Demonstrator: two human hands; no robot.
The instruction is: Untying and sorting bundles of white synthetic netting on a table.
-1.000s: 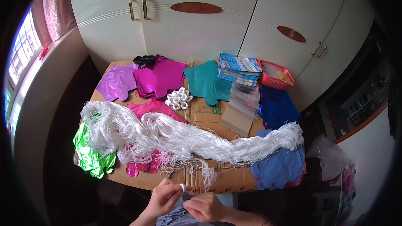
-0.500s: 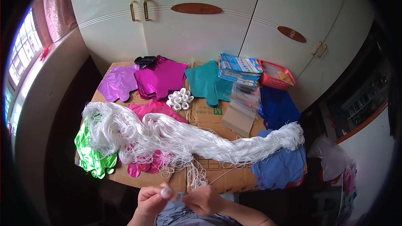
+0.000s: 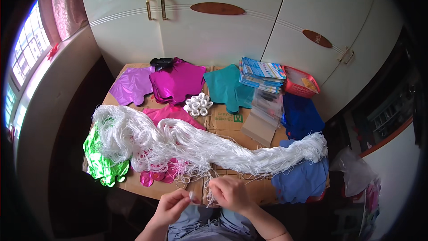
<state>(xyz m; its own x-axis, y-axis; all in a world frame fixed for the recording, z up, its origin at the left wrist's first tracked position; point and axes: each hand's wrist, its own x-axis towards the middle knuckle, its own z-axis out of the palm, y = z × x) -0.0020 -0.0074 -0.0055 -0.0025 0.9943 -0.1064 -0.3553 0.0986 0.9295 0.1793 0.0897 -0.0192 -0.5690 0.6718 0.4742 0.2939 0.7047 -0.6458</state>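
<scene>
Just in front of the table edge, my left hand [image 3: 171, 207] pinches a small white coil of string [image 3: 191, 195] between thumb and fingertips. Beside it, over the edge, my right hand [image 3: 231, 193] is closed, apparently on the white string running to the coil; the thin strand itself is hard to make out. Loose string ends [image 3: 211, 198] dangle under the right hand from a long white hank of string [image 3: 214, 149], which stretches across the table. Behind the hank, several finished-looking small white coils [image 3: 199, 104] are piled together.
Flat foil balloons lie around the cardboard-covered table [image 3: 223, 125]: green [image 3: 104, 163], lilac [image 3: 131, 85], magenta [image 3: 178, 80], pink [image 3: 171, 115], teal [image 3: 228, 89] and blue [image 3: 303, 116]. Blue packets [image 3: 262, 73], clear bags [image 3: 268, 103] and a red basket [image 3: 301, 90] stand at the back right.
My right hand has risen and moved forward over the table edge. My left hand, with the coil, has shifted slightly. The whole view has moved a little.
</scene>
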